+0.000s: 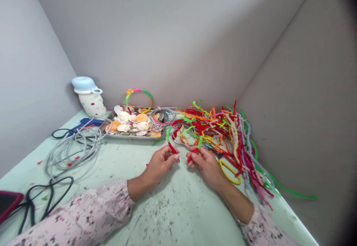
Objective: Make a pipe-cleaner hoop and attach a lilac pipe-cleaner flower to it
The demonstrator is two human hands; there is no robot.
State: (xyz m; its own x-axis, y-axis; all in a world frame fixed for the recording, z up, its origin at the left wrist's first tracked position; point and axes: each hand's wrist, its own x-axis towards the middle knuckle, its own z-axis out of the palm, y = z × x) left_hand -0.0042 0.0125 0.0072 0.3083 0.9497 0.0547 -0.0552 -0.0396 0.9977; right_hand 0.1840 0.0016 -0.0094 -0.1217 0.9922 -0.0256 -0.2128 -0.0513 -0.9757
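Near the far edge of the table, between heaped fuzzy stems and a shell tray, an arched band is held crown outward, one end pinched by the left hand, the other by the right hand, neither nearer.

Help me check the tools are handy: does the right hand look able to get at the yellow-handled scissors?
Probably yes: their yellow handle lies just beside the right hand, mostly uncovered. But that hand holds one end of the red-and-green hoop, and fuzzy stems partly overlap the scissors.
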